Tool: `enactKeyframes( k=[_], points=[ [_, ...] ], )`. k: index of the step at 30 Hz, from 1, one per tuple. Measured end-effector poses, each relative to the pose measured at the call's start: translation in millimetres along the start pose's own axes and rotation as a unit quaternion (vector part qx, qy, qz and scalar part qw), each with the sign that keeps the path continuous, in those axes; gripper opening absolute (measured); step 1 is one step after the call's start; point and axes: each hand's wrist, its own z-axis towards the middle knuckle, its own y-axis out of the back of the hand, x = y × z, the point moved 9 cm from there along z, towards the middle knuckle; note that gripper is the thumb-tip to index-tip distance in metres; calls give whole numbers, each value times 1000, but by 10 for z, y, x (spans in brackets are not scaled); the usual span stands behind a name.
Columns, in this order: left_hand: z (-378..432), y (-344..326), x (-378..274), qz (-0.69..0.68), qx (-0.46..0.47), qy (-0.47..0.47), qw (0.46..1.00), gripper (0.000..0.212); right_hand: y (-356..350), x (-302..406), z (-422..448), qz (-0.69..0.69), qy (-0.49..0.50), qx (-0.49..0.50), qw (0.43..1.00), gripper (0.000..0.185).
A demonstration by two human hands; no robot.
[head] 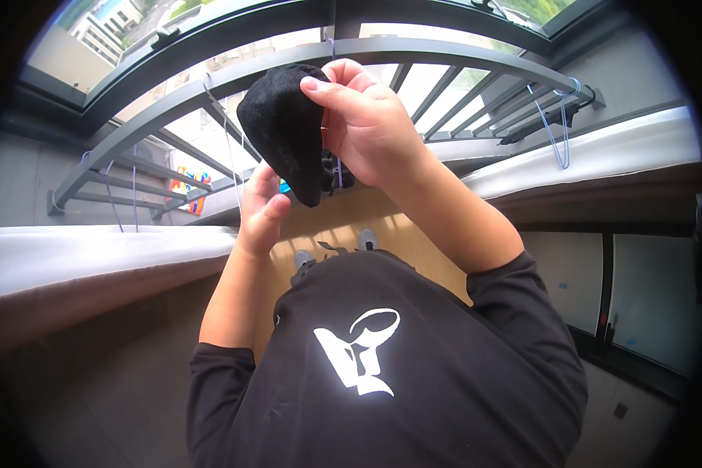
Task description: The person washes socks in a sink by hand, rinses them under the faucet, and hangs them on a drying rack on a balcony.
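Observation:
A black piece of cloth (281,123), shaped like a sock, hangs in front of the window railing. My right hand (365,117) pinches its upper right edge between thumb and fingers. The cloth's narrow lower end points down. Below and to its left is my left hand (263,210), thumb and fingers apart, with some fingertips hidden by the cloth. Behind the cloth, a purple hanger (339,169) shows in part beside a small dark object that I cannot make out.
The grey metal railing (433,50) curves across the window. A white wire hanger (225,128) and a blue hanger (556,134) hang from it. A folded black umbrella (544,124) hangs at right. Pale curtains (105,251) flank both sides. A colourful packet (190,190) sits behind the left bars.

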Motion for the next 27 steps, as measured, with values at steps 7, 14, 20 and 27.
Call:
enactKeyframes(
  k=[7,14,20,27],
  points=[
    [64,126,3,16,-75,41,996,32,225,17,64,-49,26,-29,998,19],
    [50,91,-64,-2,-140,38,989,24,406,-68,8,-12,6,-41,999,17],
    [84,81,-163,-5,-109,1,994,12,488,-67,-67,-63,27,-12,998,19],
    [107,156,-127,-18,-102,37,994,21,458,-34,-111,-70,16,-2,997,18]
  ],
)
